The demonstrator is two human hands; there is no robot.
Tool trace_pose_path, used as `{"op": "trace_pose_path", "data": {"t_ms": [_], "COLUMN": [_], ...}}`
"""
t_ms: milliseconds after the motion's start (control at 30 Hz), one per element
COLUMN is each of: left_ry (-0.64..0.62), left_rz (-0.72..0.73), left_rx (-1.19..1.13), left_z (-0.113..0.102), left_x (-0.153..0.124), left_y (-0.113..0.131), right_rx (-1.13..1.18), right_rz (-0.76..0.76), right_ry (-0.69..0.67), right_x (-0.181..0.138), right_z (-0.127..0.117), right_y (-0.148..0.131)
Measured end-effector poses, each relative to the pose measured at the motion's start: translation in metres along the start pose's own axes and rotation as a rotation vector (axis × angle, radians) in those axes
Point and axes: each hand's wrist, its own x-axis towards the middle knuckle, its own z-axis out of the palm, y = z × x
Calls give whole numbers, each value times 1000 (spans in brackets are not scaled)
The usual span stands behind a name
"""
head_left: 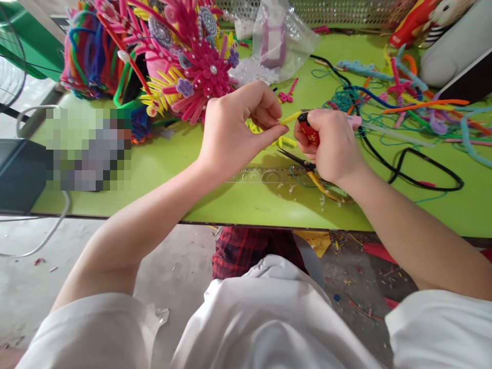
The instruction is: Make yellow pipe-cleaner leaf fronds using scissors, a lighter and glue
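Note:
Between thumb and fingertips, my left hand (240, 120) pinches a thin yellow pipe cleaner (291, 119), whose far end points toward my right hand (332, 143). My right fist is wrapped round a red lighter (310, 134) with a black top, held close to the tip of the pipe cleaner. No flame can be made out. Below my right hand lie scissors (307, 166) with dark blades and yellow handles. Several yellow pipe cleaner pieces (265, 137) lie on the table under my hands. A clear ruler (249, 176) rests nearer the front edge.
A pink pipe cleaner flower arrangement (209, 72) stands behind my left hand, beside a bundle of coloured pipe cleaners (86, 56). On the right are tangled pipe cleaners (403, 92), teal thread and a black cord (423, 187). A plastic bag (295, 36) lies at the back.

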Motion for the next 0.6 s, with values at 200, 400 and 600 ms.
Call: {"op": "trace_pose_path", "data": {"t_ms": [200, 400, 600], "left_ry": [-10, -44, -103], "left_rz": [-15, -43, -68], "left_rx": [-8, -41, -35], "left_z": [-1, -1, -2], "left_x": [1, 0, 1], "left_y": [-2, -2, -5], "right_rx": [190, 245, 12], "right_rz": [44, -9, -209], "right_ry": [45, 172, 204], "right_x": [1, 4, 2], "right_z": [0, -5, -8], "right_y": [-7, -10, -9]}}
